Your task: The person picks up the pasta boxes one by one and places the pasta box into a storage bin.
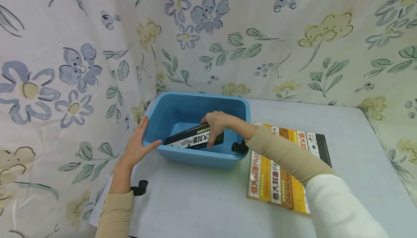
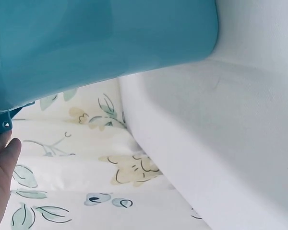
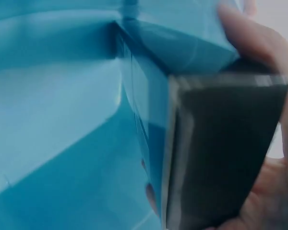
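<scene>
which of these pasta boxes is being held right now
The black-and-white pasta box inside the blue bin, gripped by the right hand. The other pasta boxes lie outside the bin, on the table to its right.

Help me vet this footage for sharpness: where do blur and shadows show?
Head view: evenly bright, large lettering on the yellow pasta boxes readable; left wrist view: soft grey shading across the white tabletop; right wrist view: near edges of the black pasta box blurred.
</scene>
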`<state>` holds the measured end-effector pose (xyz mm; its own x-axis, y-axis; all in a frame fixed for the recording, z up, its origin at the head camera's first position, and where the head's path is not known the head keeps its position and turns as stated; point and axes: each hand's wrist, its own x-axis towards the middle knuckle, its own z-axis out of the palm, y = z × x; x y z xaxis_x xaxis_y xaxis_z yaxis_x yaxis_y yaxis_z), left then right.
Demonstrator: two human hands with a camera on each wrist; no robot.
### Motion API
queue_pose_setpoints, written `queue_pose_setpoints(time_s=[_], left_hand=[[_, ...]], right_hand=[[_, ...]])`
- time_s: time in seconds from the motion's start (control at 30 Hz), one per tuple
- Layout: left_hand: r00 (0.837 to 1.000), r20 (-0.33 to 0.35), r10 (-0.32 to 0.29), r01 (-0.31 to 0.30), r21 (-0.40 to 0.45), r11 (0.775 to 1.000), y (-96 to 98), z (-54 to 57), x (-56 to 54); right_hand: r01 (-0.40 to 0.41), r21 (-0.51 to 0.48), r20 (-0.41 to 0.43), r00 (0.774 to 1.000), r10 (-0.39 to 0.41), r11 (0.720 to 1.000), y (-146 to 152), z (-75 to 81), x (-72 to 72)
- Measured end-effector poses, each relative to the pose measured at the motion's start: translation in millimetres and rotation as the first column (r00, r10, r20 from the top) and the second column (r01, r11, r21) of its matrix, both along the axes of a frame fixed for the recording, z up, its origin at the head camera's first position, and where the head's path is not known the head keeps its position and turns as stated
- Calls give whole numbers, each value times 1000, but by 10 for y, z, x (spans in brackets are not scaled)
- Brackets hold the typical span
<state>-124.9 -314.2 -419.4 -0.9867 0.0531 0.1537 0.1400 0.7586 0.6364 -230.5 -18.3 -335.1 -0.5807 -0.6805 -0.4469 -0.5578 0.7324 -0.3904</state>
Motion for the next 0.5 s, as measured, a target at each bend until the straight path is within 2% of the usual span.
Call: queue_pose_setpoints(time_s=[0.1,0.17,0.33,0.5], left_hand=[[1000,2,0,0,5,1000,-8,14,-5],[1000,5,-2,1,7,1000,-15,19,-9],[1000,13,-2,2,7,1000,-19,16,-11],[1000,20,-2,1,8,1000,-14,5,4]], right_hand=[[-34,6,47,998,34,999,31,-11,1],[-94,43,81,993,91,995,47,-26,0],[-253,178,140,963,230,951,70,-63,-2],[-309,243,169,947,274,920,91,-61,-4]])
